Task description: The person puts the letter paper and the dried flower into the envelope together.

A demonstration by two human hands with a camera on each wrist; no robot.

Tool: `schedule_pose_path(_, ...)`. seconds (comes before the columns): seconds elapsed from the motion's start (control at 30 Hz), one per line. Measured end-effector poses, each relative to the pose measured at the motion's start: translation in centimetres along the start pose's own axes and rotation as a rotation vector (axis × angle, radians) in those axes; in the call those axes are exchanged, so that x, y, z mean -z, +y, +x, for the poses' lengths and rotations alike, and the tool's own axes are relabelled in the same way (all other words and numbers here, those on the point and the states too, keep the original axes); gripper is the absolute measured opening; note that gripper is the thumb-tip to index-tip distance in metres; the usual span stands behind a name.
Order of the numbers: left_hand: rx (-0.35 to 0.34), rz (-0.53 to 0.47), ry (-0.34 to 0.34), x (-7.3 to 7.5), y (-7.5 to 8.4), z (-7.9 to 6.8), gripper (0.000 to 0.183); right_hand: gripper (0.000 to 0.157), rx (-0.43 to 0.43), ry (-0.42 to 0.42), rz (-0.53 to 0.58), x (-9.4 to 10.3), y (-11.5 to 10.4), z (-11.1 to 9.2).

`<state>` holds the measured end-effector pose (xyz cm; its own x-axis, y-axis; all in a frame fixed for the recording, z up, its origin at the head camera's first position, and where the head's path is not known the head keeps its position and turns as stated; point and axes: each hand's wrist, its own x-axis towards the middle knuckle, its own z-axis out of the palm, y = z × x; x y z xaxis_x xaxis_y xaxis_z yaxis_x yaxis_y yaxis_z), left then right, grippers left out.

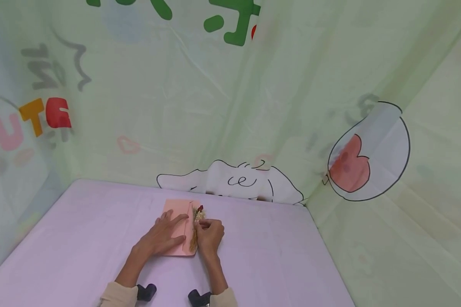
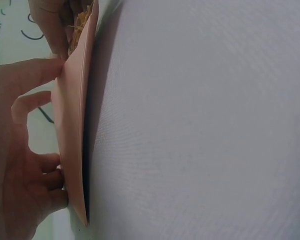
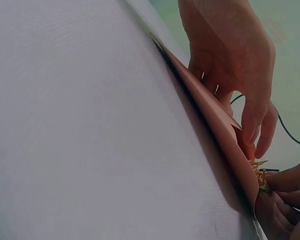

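A pink paper envelope (image 1: 178,206) lies on the table, its flap edge running lengthwise near the right side. My left hand (image 1: 158,237) rests on it with fingers spread, thumb and index fingertip beside the flap edge. Along the envelope's right edge lies a small bunch of dried flowers (image 1: 200,214), with a dark red bloom, pale florets and straw-coloured stems. My right hand (image 1: 211,234) pinches this bunch between thumb and fingers. In the right wrist view the straw-coloured stem ends (image 3: 262,181) show at the envelope's (image 3: 225,134) edge, beside the left fingertips.
A pale lilac cloth covers the table (image 1: 269,251). Light green curtains (image 1: 199,106) with printed letters and cartoon shapes hang at the back and sides. Black wrist devices (image 1: 147,292) sit by both beige sleeves (image 1: 119,295).
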<state>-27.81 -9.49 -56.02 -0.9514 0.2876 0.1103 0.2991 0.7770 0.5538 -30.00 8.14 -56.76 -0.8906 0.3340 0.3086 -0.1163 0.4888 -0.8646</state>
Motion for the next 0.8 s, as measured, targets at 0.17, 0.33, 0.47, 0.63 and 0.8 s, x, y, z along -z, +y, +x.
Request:
schedule_pose_path(0.17,0.005,-0.002,-0.008,0.2,0.2,0.0,0.062,0.007,-0.013,-0.011,-0.008,-0.1,0.0,0.0)
schedule_pose_path(0.33,-0.002,-0.008,-0.007,0.3,0.3,-0.1,0.062,0.007,-0.023,-0.038,-0.008,-0.2,-0.3,-0.1)
schedule_pose_path(0.47,-0.001,-0.004,-0.017,0.2,0.1,-0.1,0.062,0.007,-0.031,-0.062,-0.014,-0.4,-0.5,-0.1)
schedule_pose_path(0.63,-0.009,0.012,-0.008,0.2,0.0,0.1,0.062,0.008,0.003,-0.080,0.009,-0.7,-0.8,-0.1)
schedule_pose_path(0.8,-0.009,0.011,-0.007,0.2,-0.2,0.2,0.062,0.008,0.020,-0.086,0.028,-1.0,-1.1,-0.4)
